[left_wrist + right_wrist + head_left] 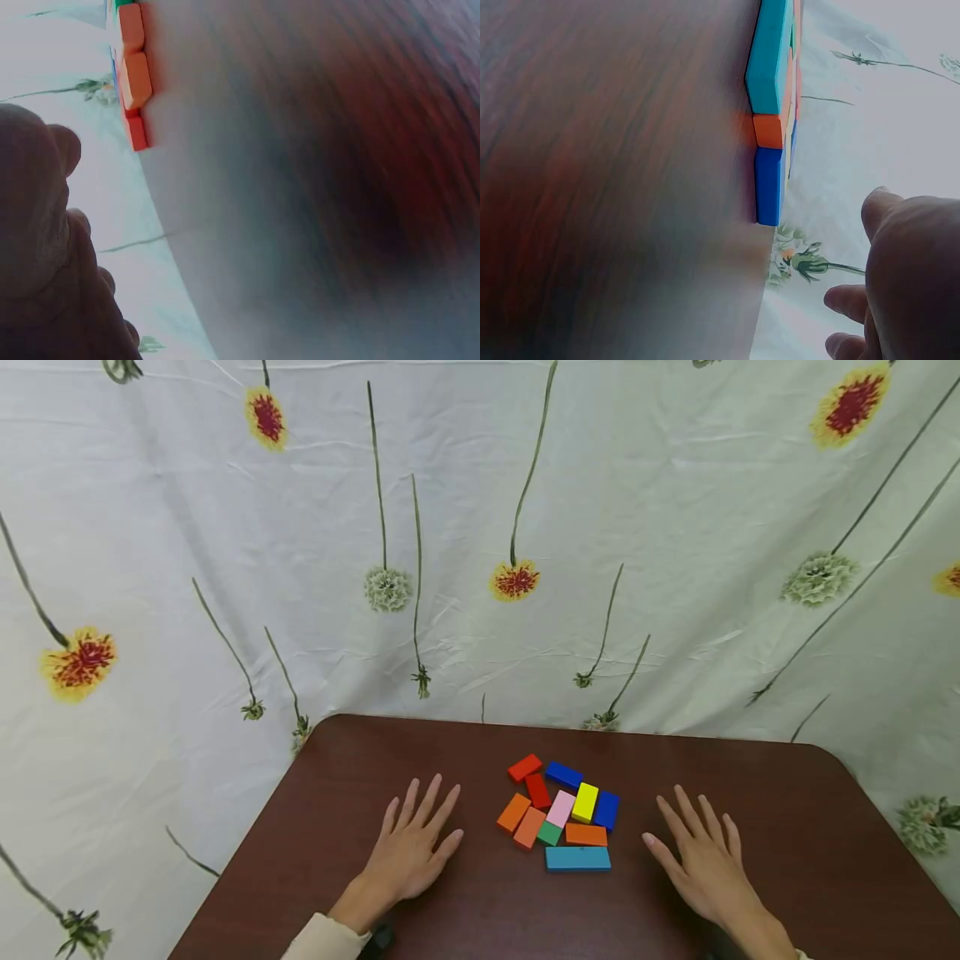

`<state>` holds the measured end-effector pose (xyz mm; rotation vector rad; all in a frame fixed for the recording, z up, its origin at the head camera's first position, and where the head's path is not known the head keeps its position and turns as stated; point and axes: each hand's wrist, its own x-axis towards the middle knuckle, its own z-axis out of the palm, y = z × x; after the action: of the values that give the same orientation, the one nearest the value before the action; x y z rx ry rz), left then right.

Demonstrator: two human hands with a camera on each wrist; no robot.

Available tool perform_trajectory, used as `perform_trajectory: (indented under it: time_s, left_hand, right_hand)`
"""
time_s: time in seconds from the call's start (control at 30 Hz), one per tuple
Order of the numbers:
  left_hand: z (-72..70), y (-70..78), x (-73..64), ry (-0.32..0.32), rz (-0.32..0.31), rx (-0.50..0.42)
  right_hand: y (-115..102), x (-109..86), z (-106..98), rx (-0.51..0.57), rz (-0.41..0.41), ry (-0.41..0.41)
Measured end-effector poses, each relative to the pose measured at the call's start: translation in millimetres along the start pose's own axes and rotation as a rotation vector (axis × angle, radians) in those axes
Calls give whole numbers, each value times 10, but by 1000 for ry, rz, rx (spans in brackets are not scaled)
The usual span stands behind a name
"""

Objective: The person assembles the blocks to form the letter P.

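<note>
Several coloured blocks lie flat in a loose cluster at the middle of the table, among them a light blue block, a yellow block, a pink block, a green block and red, orange and dark blue ones. To their left is my left hand, palm down with fingers spread, holding nothing. My right hand is on the other side, its fingers likewise spread and holding nothing. Orange blocks show past the left hand in the left wrist view; a dark blue block appears in the right wrist view.
The dark brown table has rounded far corners. Right behind its far edge hangs a white cloth printed with flowers. A pale sleeve covers the left forearm, with a dark band by the wrist.
</note>
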<state>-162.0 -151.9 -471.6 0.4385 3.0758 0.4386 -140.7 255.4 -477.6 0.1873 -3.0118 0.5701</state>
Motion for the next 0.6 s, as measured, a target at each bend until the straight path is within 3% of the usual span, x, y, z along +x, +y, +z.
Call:
perform_trajectory:
  time_s: [0.27,0.43,0.6]
  left_hand:
    - [-57,153,51,-6,113,10]
    - [-100,266,133,-42,213,-1]
    - [-123,433,241,-125,323,-58]
  right_hand:
    - [-74,39,17,18,-1,-19]
    - [-146,114,36,32,-23,-13]
    - [-175,144,75,37,-24,-9]
